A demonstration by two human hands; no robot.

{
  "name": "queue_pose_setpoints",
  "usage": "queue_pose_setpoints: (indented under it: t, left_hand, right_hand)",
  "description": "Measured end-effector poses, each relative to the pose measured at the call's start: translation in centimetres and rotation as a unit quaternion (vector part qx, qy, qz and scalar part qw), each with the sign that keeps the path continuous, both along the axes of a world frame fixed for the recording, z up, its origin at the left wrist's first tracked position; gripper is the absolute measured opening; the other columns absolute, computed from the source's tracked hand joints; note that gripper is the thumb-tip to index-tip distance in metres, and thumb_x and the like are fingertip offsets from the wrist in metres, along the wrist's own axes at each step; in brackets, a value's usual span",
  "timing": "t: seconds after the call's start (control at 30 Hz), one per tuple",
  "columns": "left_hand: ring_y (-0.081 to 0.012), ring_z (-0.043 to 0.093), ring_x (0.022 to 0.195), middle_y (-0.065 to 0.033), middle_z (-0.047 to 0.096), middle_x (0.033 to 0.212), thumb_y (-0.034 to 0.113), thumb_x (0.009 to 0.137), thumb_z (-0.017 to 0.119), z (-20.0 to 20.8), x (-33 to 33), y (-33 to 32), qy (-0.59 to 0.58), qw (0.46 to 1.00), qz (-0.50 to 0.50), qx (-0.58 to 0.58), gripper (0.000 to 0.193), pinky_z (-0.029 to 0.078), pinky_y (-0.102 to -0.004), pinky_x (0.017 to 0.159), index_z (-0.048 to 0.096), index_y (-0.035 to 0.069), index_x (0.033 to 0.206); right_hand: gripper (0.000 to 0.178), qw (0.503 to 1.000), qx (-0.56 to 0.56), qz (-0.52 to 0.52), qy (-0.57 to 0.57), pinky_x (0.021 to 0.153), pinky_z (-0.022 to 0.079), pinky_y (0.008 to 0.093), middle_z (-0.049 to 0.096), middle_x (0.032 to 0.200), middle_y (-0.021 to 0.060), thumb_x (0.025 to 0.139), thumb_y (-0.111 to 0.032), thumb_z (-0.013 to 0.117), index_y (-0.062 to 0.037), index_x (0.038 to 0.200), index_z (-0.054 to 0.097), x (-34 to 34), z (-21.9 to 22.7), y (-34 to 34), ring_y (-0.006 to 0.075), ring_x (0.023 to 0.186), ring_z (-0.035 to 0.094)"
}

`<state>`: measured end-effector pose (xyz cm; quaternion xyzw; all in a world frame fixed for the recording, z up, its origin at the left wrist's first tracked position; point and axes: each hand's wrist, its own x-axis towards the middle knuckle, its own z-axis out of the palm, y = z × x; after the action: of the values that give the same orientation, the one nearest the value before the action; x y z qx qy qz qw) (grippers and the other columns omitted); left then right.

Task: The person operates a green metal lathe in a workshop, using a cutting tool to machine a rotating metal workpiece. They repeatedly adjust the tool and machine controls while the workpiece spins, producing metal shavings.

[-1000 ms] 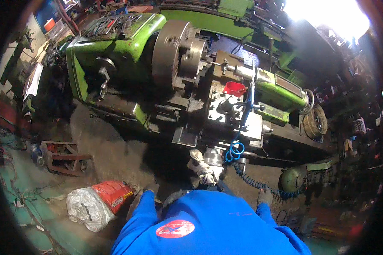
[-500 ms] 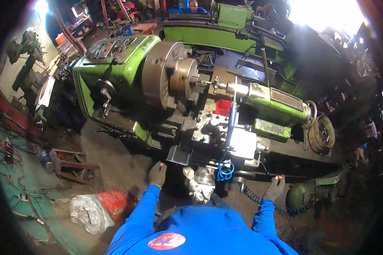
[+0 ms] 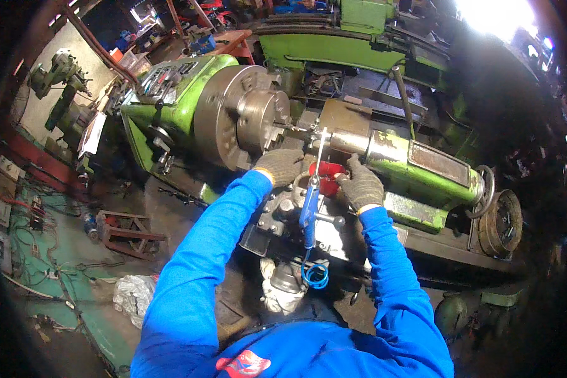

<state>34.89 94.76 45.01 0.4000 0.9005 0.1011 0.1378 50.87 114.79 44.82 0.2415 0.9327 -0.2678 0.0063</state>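
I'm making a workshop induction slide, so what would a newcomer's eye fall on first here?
Probably the large round steel chuck, left of the picture's centre, just beyond the gloved left hand. Next, the bright blue air gun stands out near the middle, with the red container behind it, between the two hands, close to the right hand. White glare also catches the eye at upper right.

Blue air gun (image 3: 309, 213) partly hides red container (image 3: 331, 183).
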Motion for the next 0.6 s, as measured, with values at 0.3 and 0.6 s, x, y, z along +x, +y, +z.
queue_pose_setpoints:
  t: [0.3,0.6]
  left_hand:
    - [-0.0436,0.067,0.110,-0.0236,0.071,0.117,0.050,0.094,0.061,-7.6,-3.6,4.6,-0.065,0.995,-0.072,0.016,0.051,0.052,-0.0487,0.098,0.074,0.007,0.118]
    - [-0.0390,0.070,0.095,-0.0163,0.071,0.100,0.026,0.089,0.064,-3.9,-0.7,5.6,0.073,0.988,-0.130,0.030,0.021,0.056,-0.0503,0.086,0.073,0.009,0.096]
  right_hand:
    - [0.046,0.996,0.020,0.068,0.058,0.095,0.054,0.0484,0.070,0.120,0.0173,0.093,-0.029,0.068,-0.0147,0.136,0.062,-1.2,-4.4,1.8,0.0366,0.113,0.067]
    - [0.054,0.959,-0.167,-0.073,0.217,0.094,0.054,0.0436,0.071,0.116,0.0168,0.092,-0.020,0.066,-0.0045,0.143,0.058,4.3,-7.8,2.9,0.0350,0.104,0.071]
